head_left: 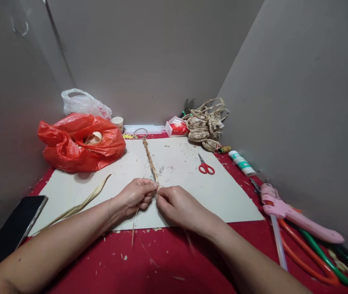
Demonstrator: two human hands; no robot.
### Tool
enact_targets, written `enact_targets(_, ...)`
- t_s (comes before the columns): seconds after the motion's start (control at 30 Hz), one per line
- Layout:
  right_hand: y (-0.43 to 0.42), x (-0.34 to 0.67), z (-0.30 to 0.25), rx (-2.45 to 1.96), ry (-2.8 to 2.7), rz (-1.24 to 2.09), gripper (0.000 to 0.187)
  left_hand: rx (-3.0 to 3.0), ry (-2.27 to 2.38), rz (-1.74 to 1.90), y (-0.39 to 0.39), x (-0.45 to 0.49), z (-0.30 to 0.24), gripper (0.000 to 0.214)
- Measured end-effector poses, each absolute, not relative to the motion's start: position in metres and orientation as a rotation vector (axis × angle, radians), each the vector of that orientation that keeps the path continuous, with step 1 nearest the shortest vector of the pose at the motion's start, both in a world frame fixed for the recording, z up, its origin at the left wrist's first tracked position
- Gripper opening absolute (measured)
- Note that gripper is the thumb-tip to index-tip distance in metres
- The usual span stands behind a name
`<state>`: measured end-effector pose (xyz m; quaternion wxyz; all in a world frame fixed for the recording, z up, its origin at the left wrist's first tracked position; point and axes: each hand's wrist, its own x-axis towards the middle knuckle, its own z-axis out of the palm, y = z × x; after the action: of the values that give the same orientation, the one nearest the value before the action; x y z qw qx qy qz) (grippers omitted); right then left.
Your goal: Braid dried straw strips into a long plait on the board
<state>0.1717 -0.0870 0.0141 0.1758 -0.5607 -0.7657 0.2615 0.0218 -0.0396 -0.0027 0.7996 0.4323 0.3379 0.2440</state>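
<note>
A tan braided cord [150, 159] of plant fibre runs from a thin metal ring [140, 132] at the back toward me. My left hand [137, 193] is closed, pinching the cord's near end between thumb and fingers. Right beside it, my right hand [177, 204] is closed on the same end, its fingertips nearly touching the left. Loose thin strands [133, 232] hang below my left hand. Exactly how the fibres lie between the fingers is hidden. A pale dried leaf strip [91, 198] lies left of my left forearm.
A white board [232, 196] covers part of the red cloth [131, 265]. Red-handled scissors [206, 168] lie on the board. An orange-red plastic bag [80, 143] stands left, a phone [11, 224] nearer. Coiled cords [204, 126] sit back right; a pink glue gun [296, 216] lies right.
</note>
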Motion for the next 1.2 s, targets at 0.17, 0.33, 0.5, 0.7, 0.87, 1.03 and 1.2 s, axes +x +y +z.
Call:
enact_targets(0.17, -0.092, 0.173, 0.023, -1.596, -2.241, 0.728, 0.024, 1.009, 0.765, 0.518, -0.042, 0.023, -0.001, 0.031)
enact_targets(0.33, -0.094, 0.187, 0.041, -1.363, -2.069, 1.231, 0.037, 1.066, 0.752, 0.526, -0.041, 0.022, -0.001, 0.027)
enact_targets(0.5, -0.078, 0.191, 0.031, -1.452, -1.641, 0.88, 0.034, 1.102, 0.724, 0.515, -0.04, 0.022, 0.0, 0.028)
enact_targets(0.7, -0.06, 0.184, 0.003, -1.419, -1.848, 1.214, 0.037, 1.166, 0.757, 0.524, -0.042, 0.022, 0.002, 0.028)
enact_targets(0.87, -0.052, 0.19, -0.002, -1.413, -1.904, 1.279, 0.038, 1.309, 0.786, 0.443, -0.04, 0.021, 0.002, 0.018)
enact_targets(1.03, -0.052, 0.187, -0.006, -1.343, -1.662, 1.508, 0.035, 1.245, 0.807, 0.303, -0.037, 0.015, 0.01, 0.029)
enact_targets(1.2, -0.053, 0.187, -0.002, -1.173, -1.414, 1.741, 0.035, 1.397, 0.851, 0.218, -0.029, 0.005, 0.037, 0.021)
